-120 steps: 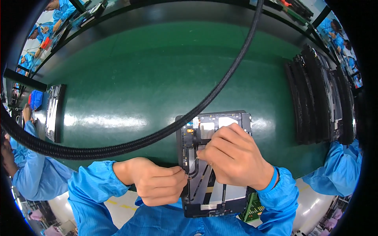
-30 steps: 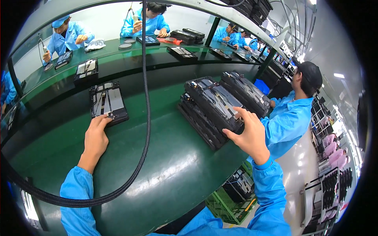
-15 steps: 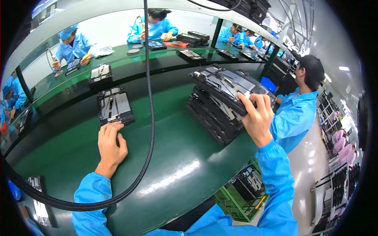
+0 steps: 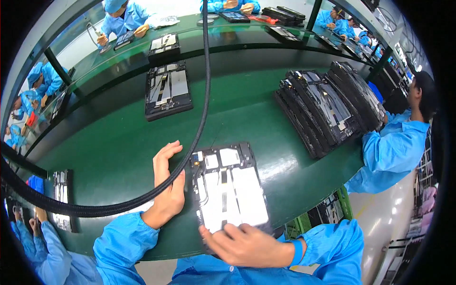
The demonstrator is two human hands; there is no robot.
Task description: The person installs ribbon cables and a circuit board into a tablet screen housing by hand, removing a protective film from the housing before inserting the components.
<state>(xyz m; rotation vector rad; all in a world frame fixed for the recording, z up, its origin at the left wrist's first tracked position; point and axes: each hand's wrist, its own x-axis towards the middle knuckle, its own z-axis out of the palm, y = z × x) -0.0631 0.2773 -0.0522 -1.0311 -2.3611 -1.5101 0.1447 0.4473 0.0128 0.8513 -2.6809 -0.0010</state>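
Observation:
An opened tablet, with silver battery packs, dark ribbon cables and a black frame, is low in front of me. The fingers of my right hand are closed on its near edge. Left of it, my left hand is raised with fingers stretched out, apart from the frame as far as I can tell. A black braided cable hangs across the view in front of that hand. Another opened tablet lies farther off on the green table.
At the right stands a leaning stack of opened tablets, beside a co-worker in a blue sleeve. Under the table edge is a green crate. One more tablet lies at far left near another person. Several co-workers sit across a raised shelf.
My right hand has brought a tablet from the right stack to the front of me. My left hand has come away from the farther tablet. The view has shifted.

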